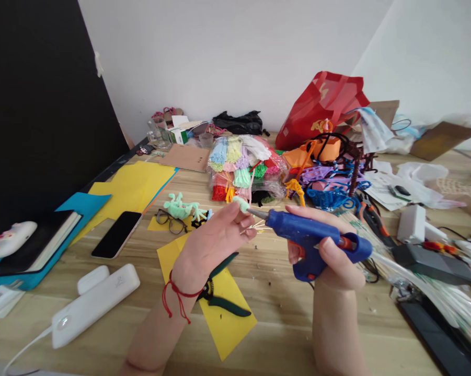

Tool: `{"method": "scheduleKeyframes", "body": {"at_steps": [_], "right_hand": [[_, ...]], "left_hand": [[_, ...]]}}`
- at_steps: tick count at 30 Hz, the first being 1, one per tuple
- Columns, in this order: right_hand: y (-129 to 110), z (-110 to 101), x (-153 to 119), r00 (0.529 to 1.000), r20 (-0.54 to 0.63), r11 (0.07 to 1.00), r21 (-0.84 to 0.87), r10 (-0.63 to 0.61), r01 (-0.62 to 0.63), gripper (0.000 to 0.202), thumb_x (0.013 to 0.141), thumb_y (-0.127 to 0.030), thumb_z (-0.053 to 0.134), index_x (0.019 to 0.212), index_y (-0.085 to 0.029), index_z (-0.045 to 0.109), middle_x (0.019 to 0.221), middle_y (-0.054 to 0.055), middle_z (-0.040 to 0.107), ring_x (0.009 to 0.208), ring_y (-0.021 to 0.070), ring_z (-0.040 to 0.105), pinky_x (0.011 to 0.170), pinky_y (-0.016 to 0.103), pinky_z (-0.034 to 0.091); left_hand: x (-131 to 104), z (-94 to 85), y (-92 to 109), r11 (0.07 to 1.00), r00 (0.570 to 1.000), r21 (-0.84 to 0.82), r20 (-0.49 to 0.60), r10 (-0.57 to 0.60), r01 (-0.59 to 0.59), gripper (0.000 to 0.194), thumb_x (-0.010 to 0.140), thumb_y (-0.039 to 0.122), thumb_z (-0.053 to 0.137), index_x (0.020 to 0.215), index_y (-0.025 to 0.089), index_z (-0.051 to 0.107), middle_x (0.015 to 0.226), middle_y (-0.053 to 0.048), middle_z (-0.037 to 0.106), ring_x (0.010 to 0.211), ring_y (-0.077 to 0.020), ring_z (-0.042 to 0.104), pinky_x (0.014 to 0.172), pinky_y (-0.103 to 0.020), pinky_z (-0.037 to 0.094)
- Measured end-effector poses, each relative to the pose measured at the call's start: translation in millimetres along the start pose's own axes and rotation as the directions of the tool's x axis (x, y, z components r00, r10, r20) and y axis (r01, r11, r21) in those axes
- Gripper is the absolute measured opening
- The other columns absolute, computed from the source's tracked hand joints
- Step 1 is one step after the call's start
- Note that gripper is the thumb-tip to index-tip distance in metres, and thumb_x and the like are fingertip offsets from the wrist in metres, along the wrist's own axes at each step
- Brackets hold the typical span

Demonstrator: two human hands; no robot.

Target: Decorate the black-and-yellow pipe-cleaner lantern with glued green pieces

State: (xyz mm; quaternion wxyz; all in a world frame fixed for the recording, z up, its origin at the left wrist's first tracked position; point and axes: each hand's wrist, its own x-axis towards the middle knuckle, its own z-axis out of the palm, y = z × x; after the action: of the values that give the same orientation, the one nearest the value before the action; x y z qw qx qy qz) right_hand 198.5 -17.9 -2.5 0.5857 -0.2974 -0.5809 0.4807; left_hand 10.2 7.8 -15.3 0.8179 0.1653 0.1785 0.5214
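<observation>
Between the thumb and fingers of my left hand (219, 232) is a small pale green fuzzy piece (242, 204), which looks like coiled pipe cleaner. My right hand (333, 261) is wrapped round a blue glue gun (309, 230). Its metal nozzle points left, and the tip is at or very close to the green piece; I cannot tell if they touch. Behind my left wrist, green-handled pliers (229, 306) lie partly hidden on a yellow sheet (235, 334). A mint green pipe-cleaner figure (182, 207) and eyeglasses (172, 222) lie beyond my left hand.
Bundles of coloured pipe cleaners (241, 162) lie at the back centre, a red bag (321, 109) behind them to the right. A phone (117, 235) and a white power strip (98, 303) lie at left. Orange-handled pliers (376, 219) and clear sticks (427, 282) are at right.
</observation>
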Motion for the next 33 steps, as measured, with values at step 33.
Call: {"method": "scheduleKeyframes", "body": {"at_steps": [33], "right_hand": [[0.1, -0.6, -0.2, 1.000, -0.017, 0.999, -0.046, -0.013, 0.012, 0.036, 0.080, -0.052, 0.075, 0.108, -0.029, 0.078, 0.097, 0.006, 0.080, 0.046, 0.0137, 0.064, 0.040, 0.027, 0.051]], "left_hand": [[1.6, 2.4, 2.4, 0.999, 0.998, -0.002, -0.039, 0.046, -0.046, 0.018, 0.081, 0.013, 0.078, 0.068, 0.015, 0.066, 0.067, 0.002, 0.058, 0.064, -0.0097, 0.055, 0.063, -0.024, 0.045]]}}
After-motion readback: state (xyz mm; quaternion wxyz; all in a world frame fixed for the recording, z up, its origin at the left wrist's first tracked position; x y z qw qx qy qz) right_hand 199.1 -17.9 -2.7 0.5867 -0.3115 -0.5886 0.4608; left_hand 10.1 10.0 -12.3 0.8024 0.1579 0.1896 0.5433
